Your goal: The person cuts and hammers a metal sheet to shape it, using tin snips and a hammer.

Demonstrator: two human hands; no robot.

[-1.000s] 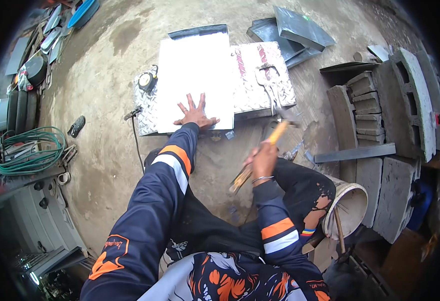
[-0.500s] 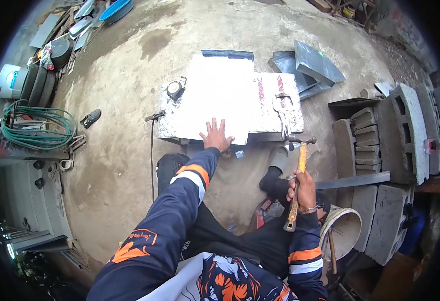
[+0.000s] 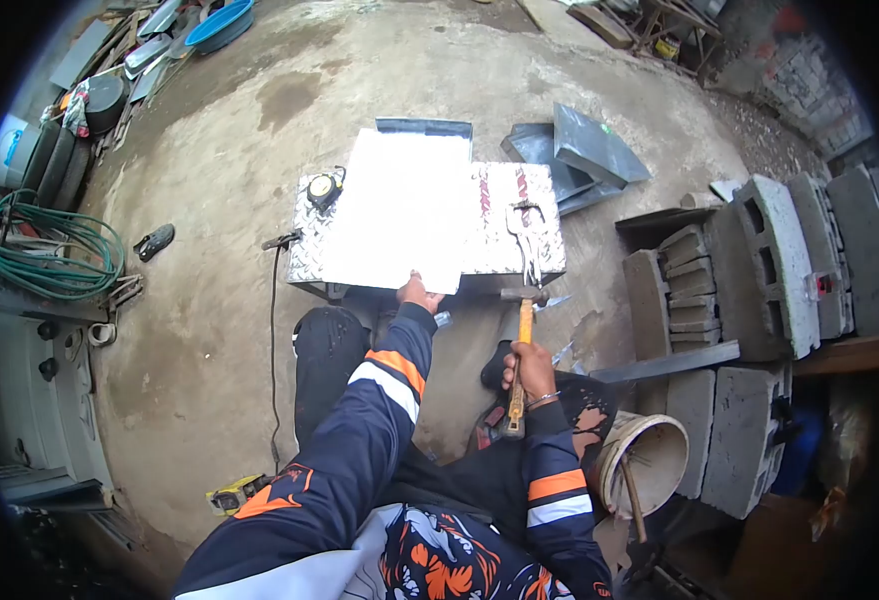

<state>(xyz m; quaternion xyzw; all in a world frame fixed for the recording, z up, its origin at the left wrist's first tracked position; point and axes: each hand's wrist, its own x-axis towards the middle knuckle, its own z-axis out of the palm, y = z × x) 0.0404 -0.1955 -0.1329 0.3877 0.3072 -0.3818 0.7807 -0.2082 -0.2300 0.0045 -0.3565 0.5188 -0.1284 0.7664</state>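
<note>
I am looking down from the head camera at a concrete floor (image 3: 209,330), and both of my hands are busy. My left hand (image 3: 417,295) is gripping the near edge of a bright white metal sheet (image 3: 399,210), fingers curled over the rim, arm stretched out in a dark sleeve with an orange and white band. The sheet is lying flat on a low checker-plate tabletop (image 3: 534,240), covering its middle and leaving bare plate on either side. My right hand (image 3: 531,368) is closing around the yellow handle of a hammer (image 3: 521,335), well apart from the left hand. The hammer is standing nearly upright in the picture, its dark head sitting just at the near edge of the tabletop, to the right of the sheet; I cannot tell whether the head is touching the edge.

On the bare right part of the tabletop, locking pliers (image 3: 527,235) are lying lengthwise. A tape measure (image 3: 321,190) is resting on the left corner, just beside the sheet. Beyond the tabletop, grey metal offcuts (image 3: 579,150) are piling up. Concrete blocks (image 3: 749,270) are stacking along the right, with a white bucket (image 3: 644,460) near my right knee. A green hose (image 3: 44,250) is coiling at far left.
</note>
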